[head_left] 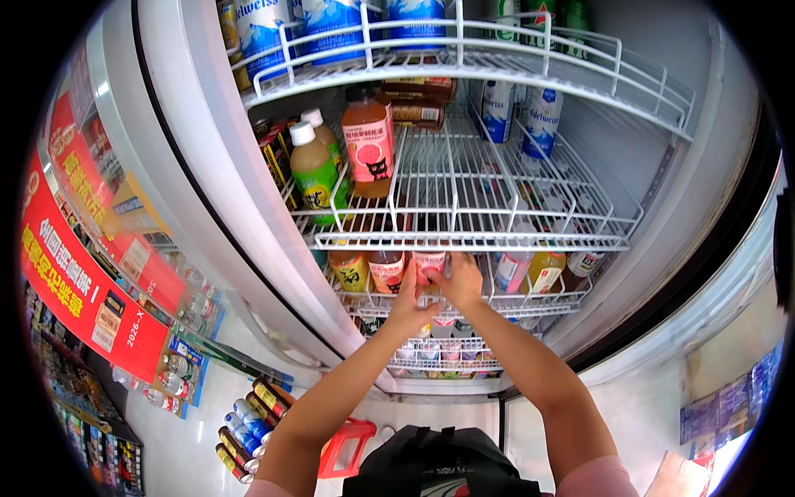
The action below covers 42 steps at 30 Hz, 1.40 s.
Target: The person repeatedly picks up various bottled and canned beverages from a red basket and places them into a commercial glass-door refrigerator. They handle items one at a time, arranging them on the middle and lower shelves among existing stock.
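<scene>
Both of my hands reach into an open drinks fridge at the lower wire shelf (530, 300). My left hand (409, 296) and my right hand (460, 280) close together around a pink-labelled bottle (428, 265) standing at the shelf's front. To its left stand a pink-labelled bottle (386, 271) and a yellow-labelled one (349, 269). To the right are a pale bottle (512, 270) and a yellow bottle (545, 271).
The middle wire shelf (464, 240) holds green tea bottles (315, 174) and an orange juice bottle (368, 142) at its left, blue cans (542, 120) at the back. Blue cans fill the top shelf (464, 62). The open glass door (116, 207) is at left. Cans (244, 431) and a red stool (349, 447) are on the floor.
</scene>
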{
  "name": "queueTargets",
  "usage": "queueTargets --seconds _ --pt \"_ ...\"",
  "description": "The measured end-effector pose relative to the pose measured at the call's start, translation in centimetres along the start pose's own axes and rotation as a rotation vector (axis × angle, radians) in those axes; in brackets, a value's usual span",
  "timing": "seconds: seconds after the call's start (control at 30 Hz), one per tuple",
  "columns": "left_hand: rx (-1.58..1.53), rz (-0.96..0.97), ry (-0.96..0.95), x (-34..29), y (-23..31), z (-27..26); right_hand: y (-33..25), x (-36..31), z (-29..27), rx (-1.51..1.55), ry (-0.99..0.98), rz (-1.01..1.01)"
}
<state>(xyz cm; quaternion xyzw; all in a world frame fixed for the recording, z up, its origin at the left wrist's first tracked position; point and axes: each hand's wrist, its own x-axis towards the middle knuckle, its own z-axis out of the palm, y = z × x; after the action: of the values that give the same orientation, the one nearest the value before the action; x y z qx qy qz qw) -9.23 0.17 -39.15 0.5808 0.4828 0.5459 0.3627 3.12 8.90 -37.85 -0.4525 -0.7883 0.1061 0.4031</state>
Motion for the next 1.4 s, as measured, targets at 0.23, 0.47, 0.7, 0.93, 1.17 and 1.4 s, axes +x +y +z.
queueTargets --seconds 0.23,0.47,0.7,0.93,1.17,1.4 --pt "-0.059 -0.013 -0.014 2.4 0.6 0.4 0.8 2.5 1.2 -0.046 -0.191 0.202" --pt "-0.102 0.023 -0.023 -1.8 3.0 0.6 0.0 -3.6 0.2 0.423 0.151 -0.018" --pt "-0.159 0.199 0.043 -4.6 13.4 -2.2 -8.8 -3.7 -10.0 0.733 -0.073 -0.128" --pt "-0.142 0.403 0.375 1.9 21.7 -6.0 -13.7 5.1 -13.2 0.860 0.042 -0.281" --pt "-0.375 0.164 0.354 6.5 20.9 -7.2 -14.4 12.2 -9.9 0.906 -0.026 -0.201" --pt "-0.239 0.166 0.403 8.4 18.9 -7.8 -13.7 15.0 -6.9 0.816 -0.097 -0.129"
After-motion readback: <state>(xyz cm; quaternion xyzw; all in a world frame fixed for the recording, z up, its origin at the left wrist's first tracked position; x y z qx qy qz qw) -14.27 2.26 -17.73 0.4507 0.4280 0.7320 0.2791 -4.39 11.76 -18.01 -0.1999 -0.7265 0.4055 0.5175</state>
